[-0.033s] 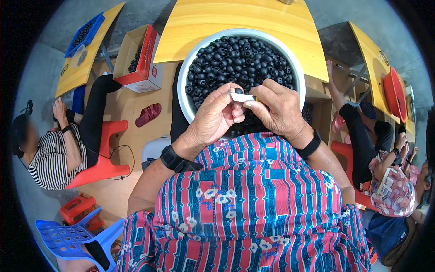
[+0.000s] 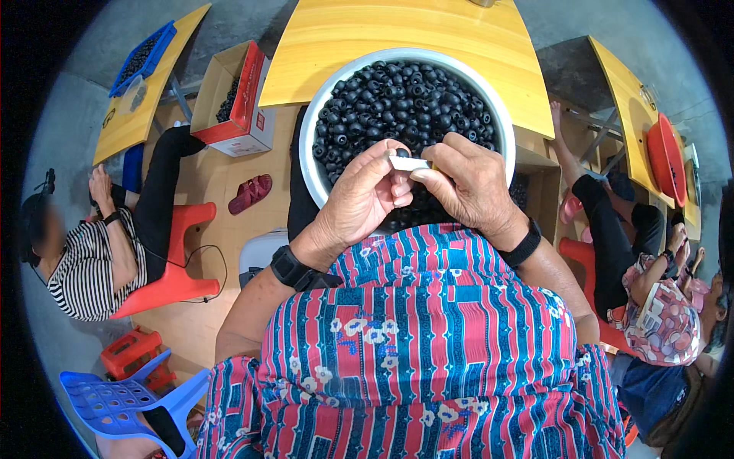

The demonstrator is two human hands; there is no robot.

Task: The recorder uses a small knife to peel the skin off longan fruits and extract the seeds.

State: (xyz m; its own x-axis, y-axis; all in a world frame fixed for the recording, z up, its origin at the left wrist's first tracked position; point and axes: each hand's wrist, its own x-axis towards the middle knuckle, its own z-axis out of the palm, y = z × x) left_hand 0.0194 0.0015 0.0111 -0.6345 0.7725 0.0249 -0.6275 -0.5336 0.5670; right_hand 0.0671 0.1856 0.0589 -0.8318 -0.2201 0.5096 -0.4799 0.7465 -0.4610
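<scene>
A large white bowl (image 2: pixel 306 150) full of small black ring-shaped parts (image 2: pixel 405 99) rests in front of me against a yellow table (image 2: pixel 397 30). Over its near side both hands meet. My left hand (image 2: pixel 359 203) and my right hand (image 2: pixel 468 183) pinch a small white piece (image 2: pixel 413 163) between thumbs and fingertips. One black part (image 2: pixel 402 152) sits at the white piece's left end, by my left fingertips. Each wrist carries a black band. My lap is covered by red and blue patterned cloth.
A cardboard box with a red side (image 2: pixel 229 99) stands at the left, red sandals (image 2: pixel 251 193) lying near it. A person in a striped shirt (image 2: pixel 84 260) sits on a red stool (image 2: pixel 180 268). A blue chair (image 2: pixel 115 398) is at lower left. Other people (image 2: pixel 650 306) sit at the right near a red basin (image 2: pixel 661 149).
</scene>
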